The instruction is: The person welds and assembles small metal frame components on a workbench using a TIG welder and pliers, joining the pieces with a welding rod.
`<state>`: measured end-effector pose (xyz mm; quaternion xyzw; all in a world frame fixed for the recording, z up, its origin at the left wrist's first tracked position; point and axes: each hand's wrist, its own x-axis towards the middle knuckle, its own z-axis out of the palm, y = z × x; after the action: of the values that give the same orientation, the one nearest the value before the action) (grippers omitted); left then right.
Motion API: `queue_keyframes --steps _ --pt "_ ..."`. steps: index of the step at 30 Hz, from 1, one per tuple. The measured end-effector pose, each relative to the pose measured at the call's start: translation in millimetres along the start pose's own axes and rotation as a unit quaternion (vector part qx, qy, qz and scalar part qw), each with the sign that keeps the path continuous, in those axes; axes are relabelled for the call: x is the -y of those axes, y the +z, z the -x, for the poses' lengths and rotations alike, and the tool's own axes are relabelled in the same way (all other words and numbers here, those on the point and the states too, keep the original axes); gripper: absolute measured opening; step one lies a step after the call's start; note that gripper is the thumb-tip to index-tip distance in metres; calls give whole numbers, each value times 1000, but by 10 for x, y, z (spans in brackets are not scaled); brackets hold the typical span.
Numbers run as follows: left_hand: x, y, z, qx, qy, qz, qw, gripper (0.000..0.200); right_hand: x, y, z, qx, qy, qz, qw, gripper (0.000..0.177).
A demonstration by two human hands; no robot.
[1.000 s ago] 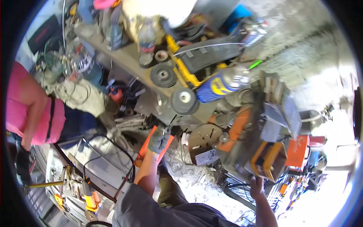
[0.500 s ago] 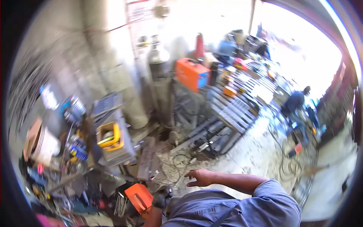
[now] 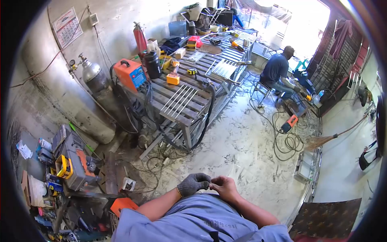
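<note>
Head camera is looking down over your chest, and you're holding both hands together just in front of it. Your left hand (image 3: 193, 184) is wearing a grey glove (image 3: 186, 188), fingers curling inward. Your right hand (image 3: 224, 186) is bare and pinching at the gloved fingertips. Whether anything small is sitting between them, I cannot tell.

By my reading this is only beginning: the glove is sitting fully on, cuff at the wrist, nothing peeling back yet.

Room-wise, you're looking good. Bare concrete floor (image 3: 242, 153) is lying open straight ahead. The slatted workbench (image 3: 161, 94) is standing ahead to your left, with loose leads trailing under it. The tool clutter (image 3: 70, 163) is crowding your left side, so that's the tight edge. Coiled cable (image 3: 288, 141) is lying ahead to the right, and a seated person (image 3: 277, 70) is working well apart beyond it.
</note>
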<state>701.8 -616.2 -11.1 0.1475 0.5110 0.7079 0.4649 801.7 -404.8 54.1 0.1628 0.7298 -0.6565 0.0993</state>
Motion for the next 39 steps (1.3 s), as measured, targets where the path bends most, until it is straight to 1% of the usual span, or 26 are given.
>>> queue_keyframes --steps 2,3,6,7,8,9,10,12,13,14,16,17,18,20,21,24,26,28,30,32,33,34,35,36,37,39 --pt "-32 109 -441 7 -21 -50 998 21 -128 -310 -62 -51 -1 24 998 29" --pt "-122 170 -656 24 -32 -65 997 21 -256 -444 -147 -80 -5 13 997 30" --pt "-270 285 -1378 77 -40 -115 990 24 -398 -867 -383 -148 16 -73 986 31" --pt "-373 333 -1623 109 -39 -127 985 28 -363 -1021 -448 -165 12 -110 980 31" --pt "-414 396 -1911 127 -46 -116 984 28 -299 -1194 -490 -184 14 -116 976 35" --pt "-448 481 -2219 145 -53 -104 983 29 -272 -1407 -534 -220 22 -92 971 34" --pt "-571 542 -2710 169 -62 -85 980 29 -189 -1763 -692 -261 36 -63 963 33" --pt "-733 616 -3289 219 -73 -91 969 32 -389 -2248 -799 -306 59 -19 950 29" --pt "-902 680 -3519 237 -70 -106 963 29 -251 -2420 -808 -332 76 -48 939 23" --pt "-1069 728 -3723 254 -84 -100 958 27 -158 -2594 -836 -353 86 -74 929 24" --pt "-1389 777 -4133 287 -108 -94 947 24 -91 -2946 -907 -372 96 -76 920 24" --pt "-1478 760 -4310 294 -117 -89 944 19 -81 -3097 -973 -382 96 -78 916 23" --pt "-1516 720 -4485 295 -123 -98 942 17 -65 -3218 -1022 -392 97 -80 911 23" --pt "-1587 644 -4786 272 -137 -99 947 21 -40 -3383 -1184 -405 96 -94 904 23" --pt "-1608 599 -4891 251 -151 -70 954 29 -19 -3450 -1290 -409 92 -106 902 23" --pt "-1715 451 -5184 184 -204 -68 959 36 -15 -3652 -1698 -400 92 -134 902 21" --pt "-1672 258 -5432 155 -228 -40 960 36 -25 -3807 -2020 -375 97 -141 911 19" --pt "-1798 161 -5665 115 -252 -21 961 35 69 -4037 -2397 -337 99 -136 927 18" --pt "-1838 62 -5947 141 -181 -106 968 32 174 -4348 -2830 -302 79 -99 945 18" --pt "-2061 124 -6294 112 -250 -111 955 32 209 -4690 -3265 -272 42 -63 959 19" --pt "-2318 280 -6391 100 -214 -204 950 34 329 -4848 -3501 -251 6 -30 968 17" --pt "-2383 390 -6517 80 -121 -255 956 36 449 -4978 -3737 -240 -24 -11 970 18" --pt "-2421 508 -6656 57 -26 -305 950 37 583 -5106 -3970 -228 -54 8 972 19" --pt "-2508 636 -6801 32 69 -353 932 39 738 -5260 -4205 -215 -86 28 972 20" --pt "-2754 782 -6939 21 48 -383 922 37 958 -5415 -4422 -194 -124 76 970 23" --pt "-2801 891 -7265 -43 143 -432 890 33 1374 -5688 -4773 -152 -200 163 954 30"
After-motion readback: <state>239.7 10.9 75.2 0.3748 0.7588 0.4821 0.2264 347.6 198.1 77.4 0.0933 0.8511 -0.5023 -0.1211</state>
